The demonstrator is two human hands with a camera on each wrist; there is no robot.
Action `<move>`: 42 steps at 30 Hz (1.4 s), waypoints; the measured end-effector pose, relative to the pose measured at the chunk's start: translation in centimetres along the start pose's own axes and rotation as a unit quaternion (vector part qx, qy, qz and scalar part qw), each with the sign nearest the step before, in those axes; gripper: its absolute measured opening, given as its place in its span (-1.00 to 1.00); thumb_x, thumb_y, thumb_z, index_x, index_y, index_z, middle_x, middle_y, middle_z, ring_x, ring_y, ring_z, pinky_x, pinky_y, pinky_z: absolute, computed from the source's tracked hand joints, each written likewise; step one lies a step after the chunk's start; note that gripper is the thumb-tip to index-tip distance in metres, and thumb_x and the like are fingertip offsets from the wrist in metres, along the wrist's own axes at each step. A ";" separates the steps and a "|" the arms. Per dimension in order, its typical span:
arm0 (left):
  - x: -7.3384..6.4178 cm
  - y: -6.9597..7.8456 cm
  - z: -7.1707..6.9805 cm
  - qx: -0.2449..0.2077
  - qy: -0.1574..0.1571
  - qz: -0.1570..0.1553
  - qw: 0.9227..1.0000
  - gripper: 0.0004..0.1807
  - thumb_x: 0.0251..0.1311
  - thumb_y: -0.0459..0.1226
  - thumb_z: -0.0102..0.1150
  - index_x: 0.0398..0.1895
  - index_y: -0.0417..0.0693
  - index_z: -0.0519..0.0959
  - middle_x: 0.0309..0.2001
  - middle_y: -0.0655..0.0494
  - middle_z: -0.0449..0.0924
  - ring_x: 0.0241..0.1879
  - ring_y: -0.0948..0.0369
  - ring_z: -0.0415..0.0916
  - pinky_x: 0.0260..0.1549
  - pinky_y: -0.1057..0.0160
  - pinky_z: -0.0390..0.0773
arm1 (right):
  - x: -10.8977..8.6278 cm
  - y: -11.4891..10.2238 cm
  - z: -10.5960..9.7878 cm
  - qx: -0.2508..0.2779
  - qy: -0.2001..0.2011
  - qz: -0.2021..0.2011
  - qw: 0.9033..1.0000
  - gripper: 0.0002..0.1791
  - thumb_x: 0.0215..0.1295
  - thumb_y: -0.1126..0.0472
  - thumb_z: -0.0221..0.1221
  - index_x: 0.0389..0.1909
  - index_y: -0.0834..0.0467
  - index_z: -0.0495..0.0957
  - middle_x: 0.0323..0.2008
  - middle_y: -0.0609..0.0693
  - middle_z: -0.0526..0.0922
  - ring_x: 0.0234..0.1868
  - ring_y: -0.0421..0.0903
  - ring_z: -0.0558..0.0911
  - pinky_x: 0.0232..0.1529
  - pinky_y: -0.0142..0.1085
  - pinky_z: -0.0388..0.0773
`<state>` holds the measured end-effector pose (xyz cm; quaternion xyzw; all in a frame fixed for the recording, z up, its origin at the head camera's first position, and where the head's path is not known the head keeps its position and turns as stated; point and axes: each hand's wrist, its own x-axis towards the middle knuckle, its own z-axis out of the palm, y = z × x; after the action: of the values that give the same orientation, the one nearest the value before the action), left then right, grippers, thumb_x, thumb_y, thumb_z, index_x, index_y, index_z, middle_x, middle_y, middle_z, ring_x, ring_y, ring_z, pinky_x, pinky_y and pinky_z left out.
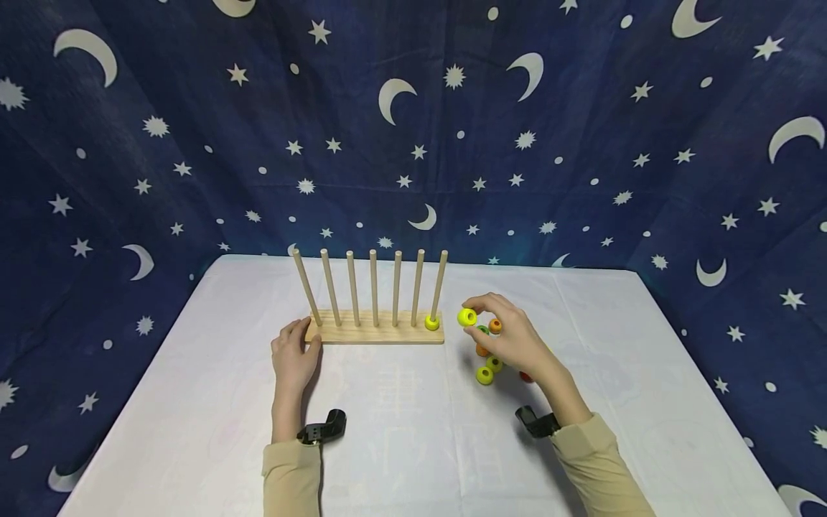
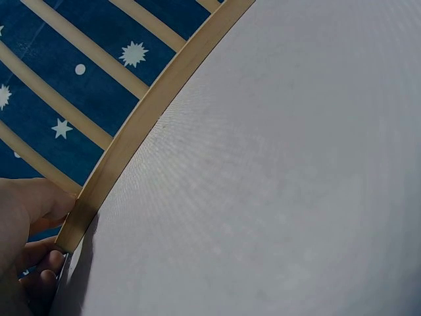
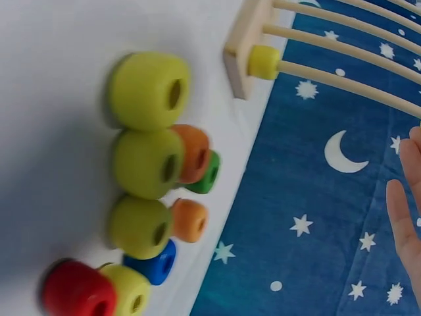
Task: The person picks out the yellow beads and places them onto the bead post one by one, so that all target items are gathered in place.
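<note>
In the head view a wooden peg rack (image 1: 375,334), with several upright pegs along its base, stands on the table. My left hand (image 1: 293,359) grips the left end of the base, thumb at the front; the left wrist view shows the thumb and fingers at that corner of the base (image 2: 131,135). A yellow bead (image 1: 432,323) sits at the bottom of the rightmost peg. Right of the rack, my right hand (image 1: 513,341) pinches another yellow bead (image 1: 466,317) between thumb and fingers, above the table. Only the hand's fingers (image 3: 402,217) show in the right wrist view.
Loose beads lie under and beside the right hand: several yellow (image 3: 150,91), a red one (image 3: 77,289), a blue one (image 3: 154,263), a green one (image 3: 209,174) and orange ones (image 3: 189,220). A dark blue curtain (image 1: 349,108) with moons and stars hangs behind the white table (image 1: 400,445).
</note>
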<state>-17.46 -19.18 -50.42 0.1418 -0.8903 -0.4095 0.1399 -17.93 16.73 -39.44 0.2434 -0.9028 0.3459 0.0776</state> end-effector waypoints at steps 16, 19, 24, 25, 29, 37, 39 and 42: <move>0.1 -0.1 0.0 0.008 -0.017 -0.008 1.000 -0.46 0.28 -0.26 0.02 0.31 -0.28 0.34 0.34 -0.32 0.23 0.32 -0.22 0.08 0.30 -0.25 0.01 | 2.5 -1.9 -1.3 0.043 0.081 -0.059 0.994 -0.57 0.14 0.33 0.30 0.06 0.14 0.52 -0.06 -0.01 0.60 -0.06 -0.12 0.52 0.11 -0.09 0.46; 0.2 0.0 -0.1 0.009 -0.013 -0.007 1.000 -0.46 0.27 -0.26 0.03 0.30 -0.29 0.35 0.33 -0.32 0.24 0.31 -0.22 0.09 0.29 -0.26 0.02 | 3.2 -2.2 -1.6 0.048 0.090 -0.066 0.993 -0.58 0.15 0.34 0.30 0.06 0.15 0.52 -0.08 0.00 0.59 -0.05 -0.11 0.52 0.13 -0.09 0.46; 0.2 -0.1 0.0 0.008 -0.010 -0.009 1.000 -0.46 0.27 -0.27 0.02 0.30 -0.30 0.34 0.33 -0.33 0.24 0.31 -0.22 0.09 0.29 -0.26 0.02 | 4.1 -2.8 -1.9 0.045 0.099 -0.073 0.991 -0.57 0.16 0.33 0.29 0.08 0.15 0.51 -0.07 0.00 0.57 -0.04 -0.12 0.52 0.10 -0.18 0.49; 0.2 -0.1 0.0 0.007 -0.010 -0.009 1.000 -0.46 0.27 -0.28 0.02 0.30 -0.30 0.34 0.32 -0.33 0.24 0.31 -0.22 0.09 0.29 -0.27 0.02 | 4.3 -2.9 -2.0 0.045 0.102 -0.074 0.991 -0.57 0.16 0.33 0.29 0.08 0.14 0.51 -0.06 0.01 0.57 -0.04 -0.12 0.52 0.10 -0.20 0.48; 0.2 -0.1 0.0 0.007 -0.010 -0.008 1.000 -0.47 0.27 -0.28 0.01 0.30 -0.30 0.34 0.32 -0.33 0.24 0.31 -0.22 0.09 0.29 -0.26 0.01 | 5.0 -3.2 -2.1 0.054 0.110 -0.078 0.989 -0.57 0.17 0.33 0.28 0.09 0.13 0.52 -0.05 0.01 0.57 -0.04 -0.12 0.52 0.09 -0.25 0.48; 0.2 0.0 0.0 0.005 -0.010 -0.010 1.000 -0.46 0.26 -0.26 0.03 0.30 -0.30 0.34 0.33 -0.32 0.24 0.31 -0.22 0.08 0.29 -0.25 0.03 | 6.3 -3.7 -2.2 0.080 0.114 -0.066 0.988 -0.56 0.21 0.29 0.27 0.14 0.07 0.51 -0.02 0.00 0.56 -0.04 -0.15 0.53 0.11 -0.20 0.51; 0.2 -0.1 0.1 0.005 -0.008 -0.010 1.000 -0.46 0.26 -0.26 0.03 0.30 -0.29 0.34 0.33 -0.32 0.24 0.31 -0.22 0.09 0.29 -0.25 0.03 | 6.6 -3.7 -2.2 0.089 0.114 -0.067 0.987 -0.55 0.21 0.29 0.27 0.14 0.07 0.51 -0.02 0.01 0.56 -0.05 -0.13 0.53 0.11 -0.18 0.51; 0.2 -0.1 0.1 0.005 -0.006 -0.009 1.000 -0.46 0.27 -0.26 0.02 0.30 -0.29 0.34 0.33 -0.32 0.24 0.31 -0.21 0.09 0.29 -0.25 0.02 | 7.0 -3.7 -2.1 0.100 0.116 -0.069 0.986 -0.55 0.21 0.29 0.27 0.14 0.07 0.52 -0.02 0.03 0.57 -0.06 -0.11 0.54 0.10 -0.16 0.51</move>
<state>-17.68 -19.25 -50.49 0.1482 -0.8916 -0.4077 0.1297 -22.22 13.03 -33.50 0.2696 -0.8299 0.4540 0.1804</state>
